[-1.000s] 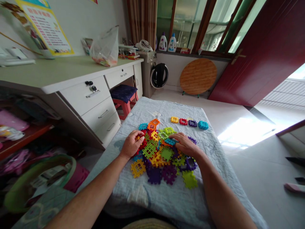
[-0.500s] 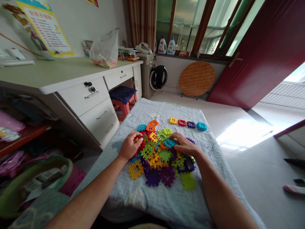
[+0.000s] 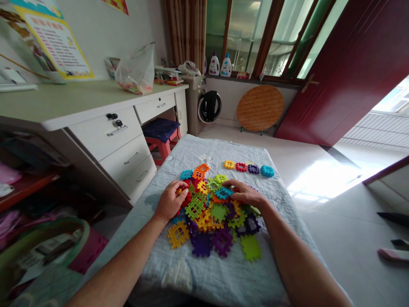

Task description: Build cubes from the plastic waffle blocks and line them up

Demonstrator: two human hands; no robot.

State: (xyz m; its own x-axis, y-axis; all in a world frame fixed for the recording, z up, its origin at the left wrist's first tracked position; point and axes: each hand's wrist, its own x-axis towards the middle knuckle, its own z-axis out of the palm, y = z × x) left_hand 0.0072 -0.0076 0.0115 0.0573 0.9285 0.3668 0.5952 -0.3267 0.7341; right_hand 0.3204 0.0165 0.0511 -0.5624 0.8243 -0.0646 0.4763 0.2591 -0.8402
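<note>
A heap of interlocking plastic building tiles, among them a lime-green window tile [image 3: 195,207] and a dark purple tile [image 3: 202,245], lies on a cloth-covered table [image 3: 179,279]. My left hand [image 3: 172,199] rests at the heap's left side, fingers loosely bent and thumb apart, touching red and yellow tiles. On the heap's right side, my right hand [image 3: 246,194] has thumb and fingers about the right end of a blue tile [image 3: 223,193]; some fingertips are hidden. Behind the heap, a yellow tile [image 3: 229,164], a red tile [image 3: 240,166], a purple tile [image 3: 253,169] and a blue tile stack [image 3: 267,171] form a row.
A desk [image 3: 79,96] with drawers stands to the left, carrying a plastic bag [image 3: 136,72]. A stool [image 3: 162,136] is tucked beside it. Farther back are a washing machine [image 3: 194,102] and a round wooden board [image 3: 260,107]. A basket [image 3: 86,251] sits at lower left.
The view has shifted slightly, so the scene sits a little farther left and lower. Both hands stay at the heap, with little visible movement against the tiles.
</note>
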